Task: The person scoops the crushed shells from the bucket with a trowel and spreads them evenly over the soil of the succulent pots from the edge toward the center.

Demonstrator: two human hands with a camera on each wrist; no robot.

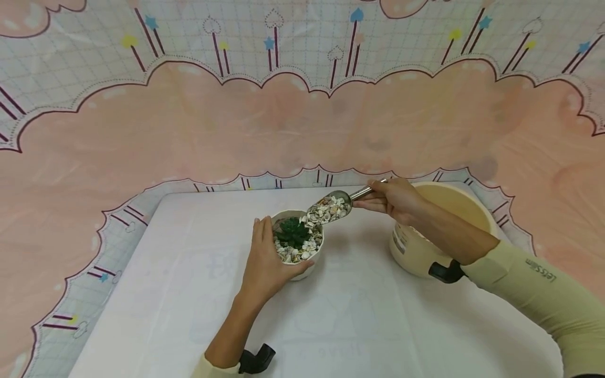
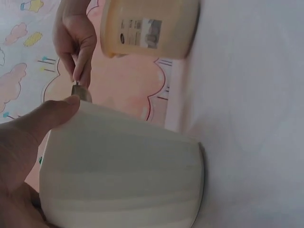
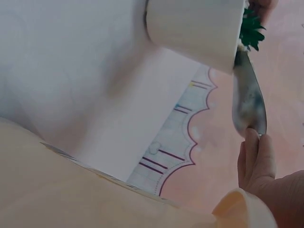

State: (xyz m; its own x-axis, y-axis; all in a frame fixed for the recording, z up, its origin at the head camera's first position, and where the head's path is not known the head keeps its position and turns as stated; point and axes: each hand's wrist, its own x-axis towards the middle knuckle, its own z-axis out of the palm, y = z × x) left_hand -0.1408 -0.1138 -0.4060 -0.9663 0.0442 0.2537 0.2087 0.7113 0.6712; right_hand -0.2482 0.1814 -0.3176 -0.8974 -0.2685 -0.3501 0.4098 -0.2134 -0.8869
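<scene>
A white flower pot (image 1: pixel 312 263) stands upright on the table, holding a green succulent (image 1: pixel 292 232) amid pale pebbles or shell bits (image 1: pixel 294 254). My left hand (image 1: pixel 268 262) grips the pot by its rim, fingers at the far left side and thumb across the near side. In my right hand (image 1: pixel 394 199) is the handle of a metal scoop (image 1: pixel 351 206), pinched between thumb and fingers. Pebbles fill the scoop, and its tip reaches over the pot's right rim. The right wrist view has the scoop (image 3: pixel 249 95) meeting the rim beside the leaves.
A large cream bucket (image 1: pixel 411 257) with a label stands to the right, under my right forearm; its inside is partly hidden. The white-covered table (image 1: pixel 198 252) ends just beyond the pot. Behind it hangs a pink patterned cloth (image 1: pixel 302 126).
</scene>
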